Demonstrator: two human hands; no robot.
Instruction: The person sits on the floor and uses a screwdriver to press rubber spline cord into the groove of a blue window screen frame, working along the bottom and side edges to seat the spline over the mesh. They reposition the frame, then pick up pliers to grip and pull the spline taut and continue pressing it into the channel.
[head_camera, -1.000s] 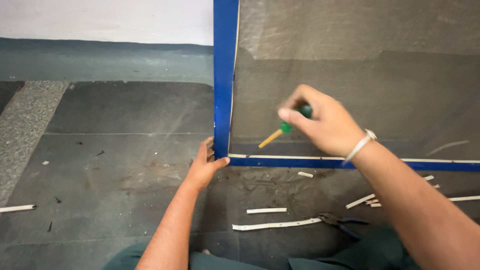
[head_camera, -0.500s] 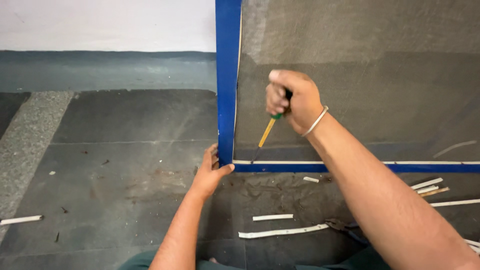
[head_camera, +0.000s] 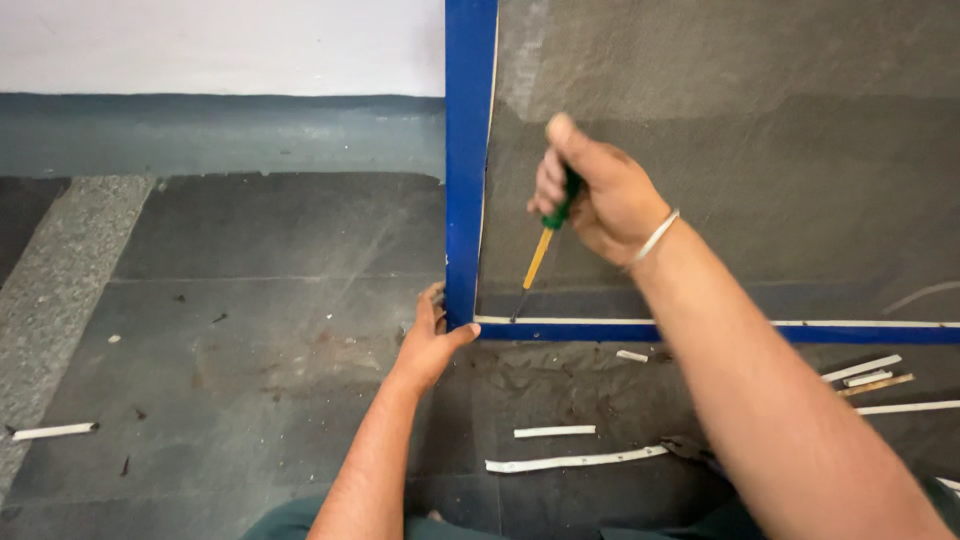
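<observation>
A blue metal frame (head_camera: 467, 170) with grey mesh (head_camera: 760, 150) stretched in it lies on the dark stone floor. My left hand (head_camera: 430, 340) rests on the floor and presses against the frame's near left corner. My right hand (head_camera: 595, 190) is closed around a screwdriver (head_camera: 543, 250) with a green and yellow handle. Its tip points down at the white spline strip (head_camera: 700, 322) along the frame's bottom rail, close to the corner. A thin bangle sits on my right wrist.
White spline offcuts (head_camera: 575, 460) lie scattered on the floor below the frame, more at the right (head_camera: 860, 368) and one far left (head_camera: 52, 431). A dark tool (head_camera: 690, 450) lies partly hidden under my right forearm. A white wall runs along the back.
My right hand with the screwdriver has moved left and up toward the frame's corner, and the tool now points steeply down at the corner. My left hand has stayed at the corner.
</observation>
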